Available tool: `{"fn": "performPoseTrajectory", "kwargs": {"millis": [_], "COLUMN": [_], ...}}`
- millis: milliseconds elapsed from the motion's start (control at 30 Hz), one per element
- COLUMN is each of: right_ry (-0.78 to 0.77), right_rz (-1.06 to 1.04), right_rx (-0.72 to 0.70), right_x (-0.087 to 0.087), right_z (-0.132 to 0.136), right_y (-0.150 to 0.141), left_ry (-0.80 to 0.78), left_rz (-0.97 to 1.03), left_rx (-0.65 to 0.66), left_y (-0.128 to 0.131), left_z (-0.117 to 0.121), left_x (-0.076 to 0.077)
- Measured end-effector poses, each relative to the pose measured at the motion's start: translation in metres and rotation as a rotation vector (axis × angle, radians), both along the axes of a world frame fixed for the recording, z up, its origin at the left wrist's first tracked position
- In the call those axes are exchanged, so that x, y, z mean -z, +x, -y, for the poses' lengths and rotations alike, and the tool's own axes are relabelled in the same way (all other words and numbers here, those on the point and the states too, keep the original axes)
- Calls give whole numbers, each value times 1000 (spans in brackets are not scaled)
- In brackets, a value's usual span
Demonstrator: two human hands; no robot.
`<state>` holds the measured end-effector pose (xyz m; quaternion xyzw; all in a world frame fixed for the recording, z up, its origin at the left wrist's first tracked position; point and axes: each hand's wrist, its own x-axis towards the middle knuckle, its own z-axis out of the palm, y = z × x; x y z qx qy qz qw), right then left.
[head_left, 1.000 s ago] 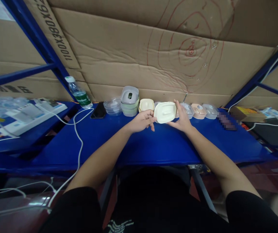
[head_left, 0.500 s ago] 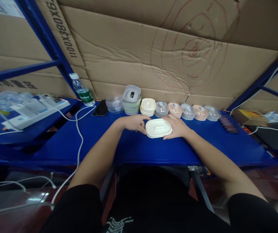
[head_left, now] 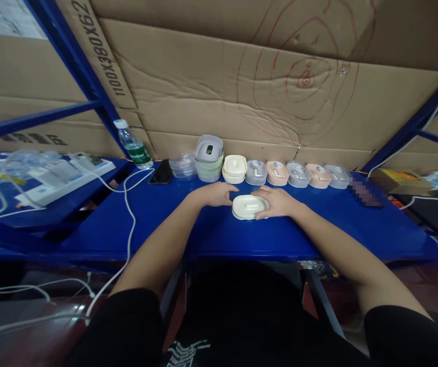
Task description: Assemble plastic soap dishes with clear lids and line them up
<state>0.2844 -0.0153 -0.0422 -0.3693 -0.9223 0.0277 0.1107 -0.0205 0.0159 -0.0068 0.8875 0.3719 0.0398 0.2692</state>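
A cream oval dish (head_left: 250, 208) with a raised ridge in its middle is low over the blue table, close to its surface. My right hand (head_left: 278, 201) grips its right end, thumb on the near side and fingers along the far side. My left hand (head_left: 216, 194) is at the dish's left end, fingers apart; whether a fingertip still touches the rim I cannot tell. Just behind the hands stands a stack of cream pieces (head_left: 234, 169), with grey and green boxes (head_left: 208, 165) stacked to its left.
Grey and pink lidded boxes (head_left: 277, 173) line the back right, ending near a pixelated dark item (head_left: 366, 192). To the left are clear plastic lids (head_left: 183, 167), a black phone (head_left: 161, 172) and a water bottle (head_left: 136, 150). A white cable (head_left: 129, 219) crosses the blue table (head_left: 219, 239).
My left hand has loosened and drawn slightly away from the dish's left end. The dish has gone down a little, with my right hand still on it.
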Motion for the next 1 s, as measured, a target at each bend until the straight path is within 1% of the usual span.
{"fn": "performPoseTrajectory", "kwargs": {"millis": [67,167,267,333,367,500,567,667,733,867,1000], "right_ry": [-5,-13,-27,-36,-38,-43,-45,-34,-30,-38,-42], "right_rz": [-6,-20,-43,-56,-59,-71,-78,-79,-83,-92,-101], "right_rx": [-2,-9,-5,-1,0,-11,-22,-21,-6,14,12], "right_x": [0,-1,-4,-6,-6,-7,-7,-7,-6,-4,-4], "right_z": [-1,-2,-2,-2,-2,-4,-5,-7,-8,-11,-12], "right_y": [1,5,7,7,8,9,11,15,16,18,19], "left_ry": [65,159,220,290,360,730,829,869,865,805,691], "left_rz": [-33,-64,-16,57,104,267,287,277,271,259,208], "left_rx": [-50,-71,-70,-115,-161,-408,-532,-703,-776,-851,-875], "left_y": [0,0,0,0,0,-8,-17,-32,-38,-41,-37], "left_z": [-2,-4,-4,-3,-3,-9,-14,-23,-27,-32,-31], "left_x": [3,5,5,2,1,-6,-8,-6,-3,3,2]}}
